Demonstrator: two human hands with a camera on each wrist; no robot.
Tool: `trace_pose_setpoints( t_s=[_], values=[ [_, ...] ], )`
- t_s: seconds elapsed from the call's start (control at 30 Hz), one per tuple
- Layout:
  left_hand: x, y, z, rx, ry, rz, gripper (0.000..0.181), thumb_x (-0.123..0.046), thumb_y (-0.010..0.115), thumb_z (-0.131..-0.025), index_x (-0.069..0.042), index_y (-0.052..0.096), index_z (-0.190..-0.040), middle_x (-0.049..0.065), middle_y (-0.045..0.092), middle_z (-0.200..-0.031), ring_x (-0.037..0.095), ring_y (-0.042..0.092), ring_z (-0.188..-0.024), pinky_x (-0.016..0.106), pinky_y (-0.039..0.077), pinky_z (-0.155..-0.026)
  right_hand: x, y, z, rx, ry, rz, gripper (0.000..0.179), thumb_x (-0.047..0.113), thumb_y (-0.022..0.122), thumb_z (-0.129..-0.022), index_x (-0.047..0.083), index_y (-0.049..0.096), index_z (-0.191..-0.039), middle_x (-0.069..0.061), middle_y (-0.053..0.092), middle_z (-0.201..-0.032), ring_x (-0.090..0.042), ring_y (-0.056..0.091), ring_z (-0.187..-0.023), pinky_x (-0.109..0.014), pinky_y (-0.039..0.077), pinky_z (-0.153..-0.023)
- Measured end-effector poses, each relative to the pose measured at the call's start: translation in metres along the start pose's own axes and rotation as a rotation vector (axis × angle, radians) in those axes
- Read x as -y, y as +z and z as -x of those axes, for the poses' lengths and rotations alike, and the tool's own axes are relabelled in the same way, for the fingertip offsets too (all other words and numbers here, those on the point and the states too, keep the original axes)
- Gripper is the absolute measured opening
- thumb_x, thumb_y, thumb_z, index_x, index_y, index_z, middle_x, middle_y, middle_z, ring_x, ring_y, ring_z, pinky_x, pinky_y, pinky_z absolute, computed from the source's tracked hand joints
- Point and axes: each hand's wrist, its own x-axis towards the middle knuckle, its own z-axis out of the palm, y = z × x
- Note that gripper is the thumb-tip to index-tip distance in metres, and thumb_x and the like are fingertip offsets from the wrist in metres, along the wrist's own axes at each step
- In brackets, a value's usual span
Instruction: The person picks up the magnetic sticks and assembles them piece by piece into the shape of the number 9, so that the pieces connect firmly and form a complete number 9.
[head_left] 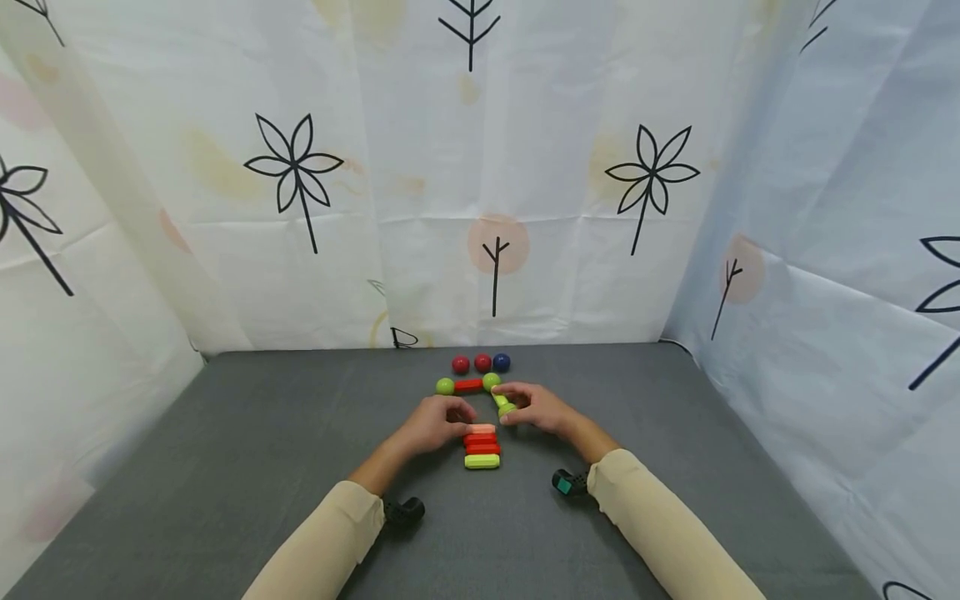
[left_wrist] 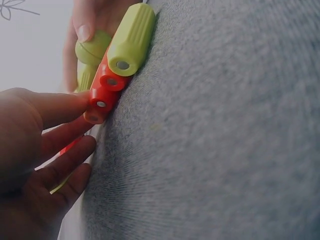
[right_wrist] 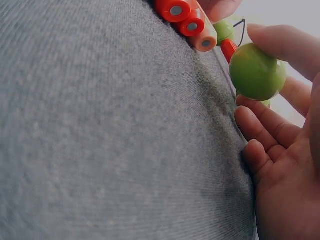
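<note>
My right hand (head_left: 542,410) pinches a green ball (right_wrist: 257,72) at the near end of a yellow-green magnetic rod (head_left: 499,400). That rod's far end meets another green ball (head_left: 491,381), which a red rod (head_left: 468,385) links to a third green ball (head_left: 445,387) at the left. My left hand (head_left: 435,423) has thumb and forefinger at the left end of a light orange rod (left_wrist: 93,117), seemingly pinching it. This rod lies first in a row with two red rods (head_left: 482,444) and a yellow-green rod (head_left: 482,461). Metal discs show in the rods' ends.
Two red balls (head_left: 471,364) and a blue ball (head_left: 501,362) stand behind the joined pieces on the grey tabletop (head_left: 300,467). A patterned white curtain (head_left: 420,183) rises along the back and sides. Dark wrist devices (head_left: 405,511) sit by both cuffs.
</note>
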Motion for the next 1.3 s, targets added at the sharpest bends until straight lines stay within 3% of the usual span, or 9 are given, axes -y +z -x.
trace_pose_setpoints(
  t_s=[0.27,0.43,0.93,1.17,1.3],
  values=[
    [-0.001,-0.001,0.002,0.013,0.005,-0.067,0.01,-0.016,0.072,-0.089,-0.015,0.072,-0.099,-0.007,0.066,-0.091,0.012,0.059,-0.084,0.035,0.049,-0.08,-0.002,0.001,0.001,-0.017,0.01,0.021,0.042,0.012,0.07,-0.09,0.0,0.059,-0.129,-0.016,0.06,-0.126,-0.027,0.057,-0.109,-0.035,0.047,-0.087],
    [-0.001,0.0,0.002,0.0,0.023,-0.084,0.009,-0.016,0.072,-0.089,-0.014,0.072,-0.098,-0.007,0.066,-0.091,0.011,0.059,-0.084,0.034,0.05,-0.079,-0.004,0.002,0.001,-0.054,0.008,0.049,0.036,0.011,0.071,-0.089,-0.002,0.064,-0.122,-0.018,0.064,-0.117,-0.028,0.058,-0.098,-0.037,0.048,-0.082],
    [0.007,0.0,0.003,-0.106,0.008,-0.022,0.01,-0.02,0.072,-0.089,-0.015,0.075,-0.098,-0.009,0.068,-0.089,0.01,0.06,-0.081,0.033,0.051,-0.075,-0.006,0.001,0.001,-0.042,0.01,0.066,0.035,0.016,0.074,-0.088,0.005,0.067,-0.119,-0.007,0.066,-0.111,-0.017,0.059,-0.093,-0.032,0.048,-0.081],
    [0.004,0.001,0.004,-0.125,-0.007,0.01,0.013,-0.022,0.073,-0.089,-0.015,0.075,-0.099,-0.007,0.069,-0.092,0.01,0.063,-0.082,0.034,0.052,-0.076,0.031,0.0,0.013,0.002,-0.014,0.006,0.037,-0.001,0.069,-0.087,-0.011,0.06,-0.122,-0.025,0.061,-0.119,-0.038,0.058,-0.103,-0.036,0.048,-0.085],
    [0.002,0.002,0.004,-0.134,-0.011,0.03,0.015,-0.023,0.073,-0.089,-0.013,0.075,-0.101,-0.005,0.069,-0.094,0.011,0.064,-0.085,0.035,0.053,-0.078,0.03,0.0,0.012,0.003,-0.02,-0.007,0.038,-0.002,0.069,-0.087,-0.012,0.059,-0.122,-0.025,0.061,-0.119,-0.038,0.057,-0.103,-0.034,0.048,-0.084]
  ],
)
